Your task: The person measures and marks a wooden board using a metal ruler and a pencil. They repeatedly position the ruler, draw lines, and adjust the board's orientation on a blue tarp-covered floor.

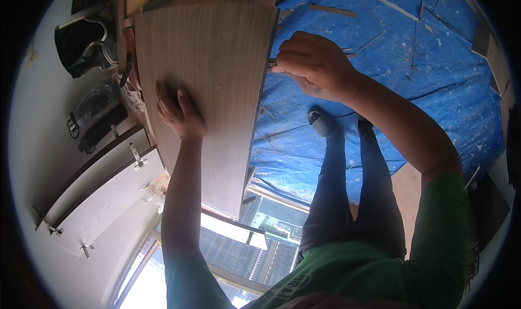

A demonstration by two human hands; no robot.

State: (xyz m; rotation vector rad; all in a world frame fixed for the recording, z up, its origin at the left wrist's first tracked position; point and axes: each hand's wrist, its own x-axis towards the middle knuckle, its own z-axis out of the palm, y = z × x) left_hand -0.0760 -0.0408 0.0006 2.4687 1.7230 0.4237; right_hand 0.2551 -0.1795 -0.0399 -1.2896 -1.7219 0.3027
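Observation:
A long brown wood-grain board (228, 119) lies in front of me, its right edge facing the floor side. My left hand (180, 115) rests flat on the board's face with its fingers spread, holding nothing. At the board's right edge, my right hand (317, 64) is closed, its fingers pinched together. A small dark, partly shiny piece (272, 64) shows between those fingertips and the edge. Most of it is hidden by the hand, so its kind is unclear.
A blue sheet (380, 86) scattered with offcuts covers the floor. To the left, white panels with metal hinges (138, 157) lean near a dark welding-type mask (81, 45) and a clear face guard (95, 102). A window (255, 265) is near the lower edge.

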